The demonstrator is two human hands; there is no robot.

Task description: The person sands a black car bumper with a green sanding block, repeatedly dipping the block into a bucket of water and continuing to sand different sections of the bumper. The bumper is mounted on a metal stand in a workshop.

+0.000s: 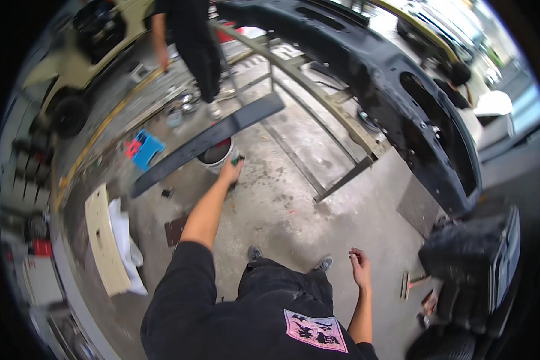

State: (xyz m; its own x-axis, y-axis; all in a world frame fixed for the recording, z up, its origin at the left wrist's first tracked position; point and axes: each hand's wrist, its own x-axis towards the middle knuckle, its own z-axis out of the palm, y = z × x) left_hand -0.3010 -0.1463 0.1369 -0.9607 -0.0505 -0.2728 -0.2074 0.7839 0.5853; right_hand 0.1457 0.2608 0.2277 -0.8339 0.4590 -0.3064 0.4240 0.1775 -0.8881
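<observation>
Ahead of the left hand, passage is hindered by the bucket and long dark panel; between the right hand and the metal frame, bare floor is left open.

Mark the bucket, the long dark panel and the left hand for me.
Bucket [212,167], head view: on its near outer wall.
Long dark panel [207,142], head view: midway along its face.
Left hand [230,171], head view: on its back.
</observation>
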